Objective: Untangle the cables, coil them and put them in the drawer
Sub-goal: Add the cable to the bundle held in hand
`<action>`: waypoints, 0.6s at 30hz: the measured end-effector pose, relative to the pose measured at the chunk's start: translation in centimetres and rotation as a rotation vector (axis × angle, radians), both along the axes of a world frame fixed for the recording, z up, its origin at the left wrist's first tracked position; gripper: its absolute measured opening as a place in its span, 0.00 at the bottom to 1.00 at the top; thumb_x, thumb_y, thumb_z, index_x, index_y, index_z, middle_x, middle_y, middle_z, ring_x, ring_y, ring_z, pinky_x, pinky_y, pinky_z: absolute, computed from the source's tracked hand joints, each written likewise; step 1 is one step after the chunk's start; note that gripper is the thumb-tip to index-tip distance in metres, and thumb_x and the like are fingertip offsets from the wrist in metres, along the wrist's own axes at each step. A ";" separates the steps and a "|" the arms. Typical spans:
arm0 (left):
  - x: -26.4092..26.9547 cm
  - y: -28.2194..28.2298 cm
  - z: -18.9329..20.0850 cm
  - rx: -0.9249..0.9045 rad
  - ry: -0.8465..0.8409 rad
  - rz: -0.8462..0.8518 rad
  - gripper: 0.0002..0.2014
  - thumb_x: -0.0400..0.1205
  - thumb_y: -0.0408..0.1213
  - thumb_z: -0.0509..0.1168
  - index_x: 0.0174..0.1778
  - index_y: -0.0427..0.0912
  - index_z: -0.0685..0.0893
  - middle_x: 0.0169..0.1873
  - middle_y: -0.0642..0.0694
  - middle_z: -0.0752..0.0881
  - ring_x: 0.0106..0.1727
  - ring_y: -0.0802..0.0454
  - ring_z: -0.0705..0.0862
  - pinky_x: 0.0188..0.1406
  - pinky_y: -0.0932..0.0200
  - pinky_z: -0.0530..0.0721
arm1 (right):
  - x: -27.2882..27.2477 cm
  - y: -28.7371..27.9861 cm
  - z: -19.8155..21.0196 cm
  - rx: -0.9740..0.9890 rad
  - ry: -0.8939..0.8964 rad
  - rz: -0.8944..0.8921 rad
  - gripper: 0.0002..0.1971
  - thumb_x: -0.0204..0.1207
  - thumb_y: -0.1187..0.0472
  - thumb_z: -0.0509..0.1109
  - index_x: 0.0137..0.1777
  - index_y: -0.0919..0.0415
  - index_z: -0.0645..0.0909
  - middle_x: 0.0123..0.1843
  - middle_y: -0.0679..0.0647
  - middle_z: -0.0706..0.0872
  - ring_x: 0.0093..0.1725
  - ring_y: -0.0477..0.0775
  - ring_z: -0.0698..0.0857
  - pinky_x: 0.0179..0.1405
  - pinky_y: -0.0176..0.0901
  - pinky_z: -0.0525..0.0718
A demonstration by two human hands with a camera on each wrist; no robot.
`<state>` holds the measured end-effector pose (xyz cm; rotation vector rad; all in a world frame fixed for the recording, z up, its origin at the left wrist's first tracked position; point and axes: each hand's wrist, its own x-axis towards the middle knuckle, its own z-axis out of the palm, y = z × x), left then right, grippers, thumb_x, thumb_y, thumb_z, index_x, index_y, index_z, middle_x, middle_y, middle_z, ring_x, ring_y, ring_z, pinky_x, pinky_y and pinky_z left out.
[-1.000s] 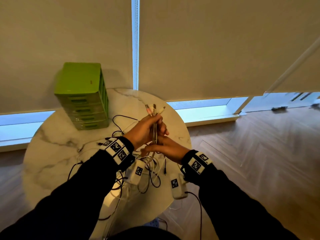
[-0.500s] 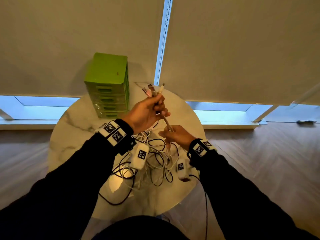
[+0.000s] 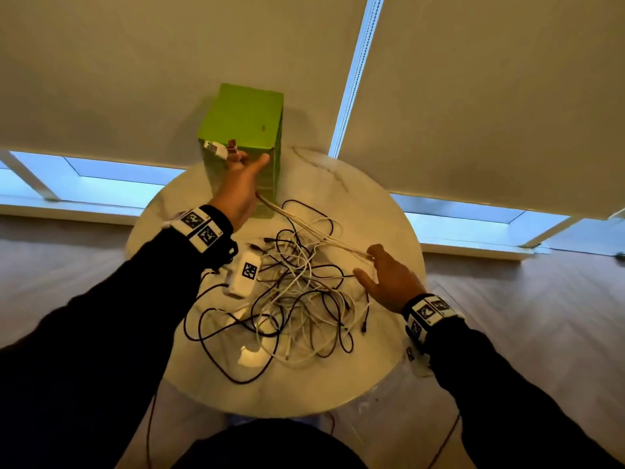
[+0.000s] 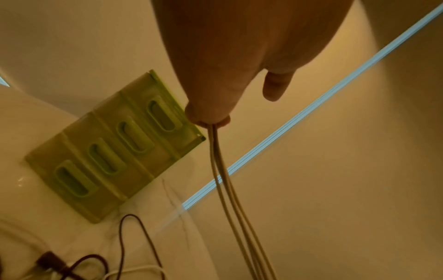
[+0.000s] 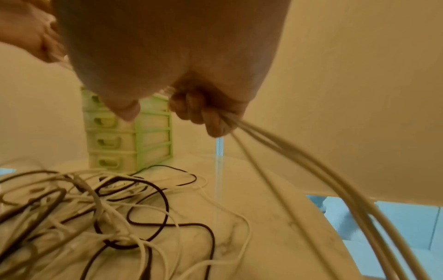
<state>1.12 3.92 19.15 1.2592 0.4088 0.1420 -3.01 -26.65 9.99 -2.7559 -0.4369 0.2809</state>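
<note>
From the head view, the left hand [image 3: 238, 184] is raised in front of the green drawer unit [image 3: 248, 123], fingers closed round a bundle of pale cables [image 3: 304, 228] whose plugs [image 3: 220, 148] stick out above the fist. The strands run taut down and to the right to the right hand [image 3: 389, 279], which takes them between its fingertips with the thumb spread aside. Below the two hands a tangle of black and white cables [image 3: 297, 299] lies on the round marble tabletop [image 3: 372, 377]. A white tagged box [image 3: 245, 274] hangs under the left wrist, just over the tangle's left edge. The drawer unit stands at the far edge of the tabletop, against the drawn blind [image 3: 490, 96].

From the left wrist view, the left hand [image 4: 215, 75] pinches the pale cables [image 4: 221, 170], which leave the grip close together and fan out slightly lower down. The drawer unit [image 4: 115, 151] shows four drawers, all pushed in. A dark cable [image 4: 134, 236] loops on the tabletop [image 4: 28, 123] beside it.

From the right wrist view, the right hand [image 5: 167, 56] has its fingers [image 5: 215, 125] curled round the pale cables [image 5: 311, 170], which sweep away to the lower right. The tangle [image 5: 107, 208] lies on the tabletop [image 5: 275, 236] beneath, and the drawer unit [image 5: 134, 140] stands beyond it, drawers closed
</note>
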 end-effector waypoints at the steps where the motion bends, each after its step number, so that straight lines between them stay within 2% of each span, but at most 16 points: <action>1: 0.0 0.2 -0.6 0.053 0.006 0.021 0.10 0.87 0.40 0.65 0.49 0.55 0.69 0.45 0.53 0.74 0.47 0.55 0.74 0.46 0.58 0.72 | -0.2 0.0 -0.1 -0.025 -0.022 0.020 0.22 0.85 0.40 0.61 0.71 0.53 0.71 0.60 0.54 0.83 0.55 0.61 0.85 0.51 0.57 0.84; 3: -0.1 0.7 -1.5 0.167 0.024 0.051 0.11 0.86 0.43 0.65 0.47 0.55 0.67 0.41 0.53 0.73 0.45 0.51 0.73 0.47 0.54 0.73 | -0.9 0.5 -0.6 -0.046 0.060 0.103 0.19 0.87 0.38 0.51 0.70 0.45 0.71 0.63 0.54 0.82 0.59 0.60 0.84 0.54 0.57 0.83; 4: -0.2 0.9 -2.0 0.196 0.028 0.061 0.11 0.86 0.44 0.65 0.46 0.54 0.67 0.37 0.52 0.72 0.41 0.51 0.74 0.44 0.54 0.74 | -1.6 1.1 -0.9 -0.056 0.152 0.161 0.19 0.88 0.37 0.47 0.69 0.43 0.71 0.63 0.53 0.82 0.60 0.60 0.84 0.56 0.57 0.82; 7: -0.5 1.3 -3.5 0.209 0.047 -0.041 0.12 0.89 0.47 0.62 0.41 0.52 0.70 0.27 0.55 0.70 0.26 0.57 0.71 0.29 0.60 0.71 | -4.1 3.5 -3.1 -0.117 0.409 0.301 0.22 0.89 0.40 0.46 0.69 0.47 0.75 0.64 0.56 0.84 0.62 0.61 0.83 0.59 0.50 0.79; 9: -1.2 1.4 -4.6 0.213 0.062 -0.166 0.15 0.89 0.45 0.62 0.37 0.51 0.69 0.22 0.55 0.66 0.21 0.55 0.65 0.25 0.59 0.64 | -5.8 5.5 -4.3 -0.200 0.496 0.391 0.24 0.89 0.39 0.46 0.73 0.48 0.75 0.65 0.60 0.85 0.64 0.64 0.83 0.61 0.53 0.80; 12: -2.0 1.7 -6.2 0.227 0.075 -0.258 0.17 0.89 0.42 0.62 0.35 0.50 0.67 0.21 0.52 0.63 0.22 0.52 0.60 0.24 0.57 0.59 | -6.0 8.1 -4.4 -0.367 0.552 0.469 0.25 0.89 0.39 0.47 0.74 0.49 0.76 0.67 0.62 0.84 0.66 0.65 0.82 0.61 0.55 0.80; 16: -2.4 3.2 -6.6 0.179 0.093 -0.153 0.17 0.89 0.43 0.62 0.35 0.51 0.66 0.23 0.52 0.62 0.22 0.53 0.60 0.23 0.60 0.61 | -2.3 10.1 -1.7 -0.543 0.581 0.507 0.25 0.88 0.42 0.55 0.72 0.57 0.82 0.69 0.59 0.84 0.68 0.63 0.82 0.60 0.51 0.79; 18: -2.5 4.2 -6.4 0.138 0.099 -0.101 0.17 0.89 0.42 0.62 0.35 0.51 0.67 0.22 0.54 0.62 0.21 0.56 0.61 0.21 0.61 0.62 | 0.1 11.0 0.1 -0.577 0.500 0.476 0.24 0.86 0.43 0.59 0.67 0.60 0.83 0.65 0.59 0.85 0.63 0.62 0.84 0.53 0.49 0.79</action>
